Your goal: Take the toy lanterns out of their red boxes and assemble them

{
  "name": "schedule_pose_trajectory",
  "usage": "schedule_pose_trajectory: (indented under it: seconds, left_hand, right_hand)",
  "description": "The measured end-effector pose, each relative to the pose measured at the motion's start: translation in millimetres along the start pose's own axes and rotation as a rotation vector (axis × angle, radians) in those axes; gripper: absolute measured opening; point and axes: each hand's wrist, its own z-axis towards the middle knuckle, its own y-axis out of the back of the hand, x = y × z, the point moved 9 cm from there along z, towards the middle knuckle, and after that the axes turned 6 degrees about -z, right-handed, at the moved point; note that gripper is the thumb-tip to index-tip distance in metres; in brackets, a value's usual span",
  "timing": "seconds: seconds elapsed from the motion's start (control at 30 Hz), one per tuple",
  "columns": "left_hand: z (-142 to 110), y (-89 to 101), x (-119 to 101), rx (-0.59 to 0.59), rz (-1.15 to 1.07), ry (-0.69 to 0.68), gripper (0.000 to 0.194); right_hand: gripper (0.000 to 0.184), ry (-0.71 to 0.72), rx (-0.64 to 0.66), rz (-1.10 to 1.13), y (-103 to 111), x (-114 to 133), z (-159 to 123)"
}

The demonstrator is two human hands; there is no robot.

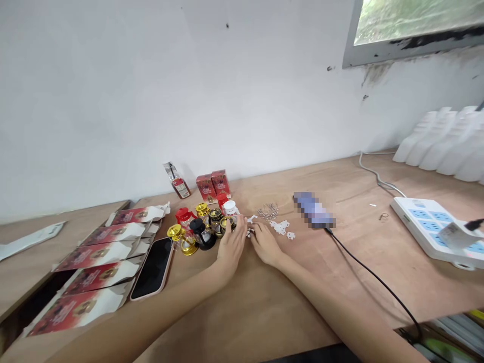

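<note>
Several miniature lanterns stand grouped on the table, among them a black lantern (203, 234), a gold lantern (182, 240), a red lantern (184, 218) and a white-topped lantern (230, 207). My left hand (231, 245) lies along the right side of the group, fingers stretched out and partly covering the nearest lanterns. Close beside it is my right hand (265, 245), its fingers bent together over small white pieces (248, 233); what they pinch, if anything, is hidden. Farther right lie flat white plastic pieces (280, 227) and a pile of thin wire handles (268, 212).
Red printed cartons (97, 256) overlap at left, next to a black-screened phone (153, 268). Two small red boxes (213, 186) and a pouch (177, 181) stand behind. At right are a cabled phone (314, 209), a power strip (434, 229) and white plastic containers (446, 143).
</note>
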Motion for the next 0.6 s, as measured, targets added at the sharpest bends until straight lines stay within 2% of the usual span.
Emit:
schedule_pose_trajectory:
  seconds: [0.07, 0.13, 0.2, 0.27, 0.33, 0.37, 0.43, 0.53, 0.6]
  left_hand:
    - [0, 16.4, 0, 0.054, 0.007, -0.032, 0.06]
    - [6, 33.7, 10, 0.125, -0.007, -0.027, 0.058]
    - [24, 47.9, 34, 0.166, -0.045, 0.037, 0.057]
    - [50, 53.3, 75, 0.147, -0.075, 0.169, 0.056]
    - [78, 38.7, 122, 0.164, -0.104, 0.287, 0.054]
    - [89, 22.1, 145, 0.22, -0.124, 0.334, 0.053]
    - [99, -23.0, 183, 0.417, -0.185, 0.418, 0.058]
    - [104, -70.1, 218, 0.519, -0.227, 0.435, 0.063]
    - [101, -89.5, 230, 0.557, -0.249, 0.431, 0.062]
  right_hand:
    - [0.026, 0.048, 0.022, -0.056, -4, 6, -3]
    - [0.028, 0.094, 0.034, -0.154, -7, 11, -5]
    - [0.034, 0.145, 0.045, -0.295, -11, 16, -8]
    - [0.043, 0.181, 0.052, -0.409, -13, 20, -10]
    - [0.047, 0.189, 0.046, -0.44, -12, 22, -11]
    - [0.048, 0.187, 0.041, -0.442, -12, 23, -11]
    - [0.049, 0.181, 0.032, -0.447, -10, 25, -10]
    - [0.049, 0.169, 0.02, -0.474, -8, 28, -9]
    - [0.051, 0.165, 0.005, -0.493, -6, 30, -9]
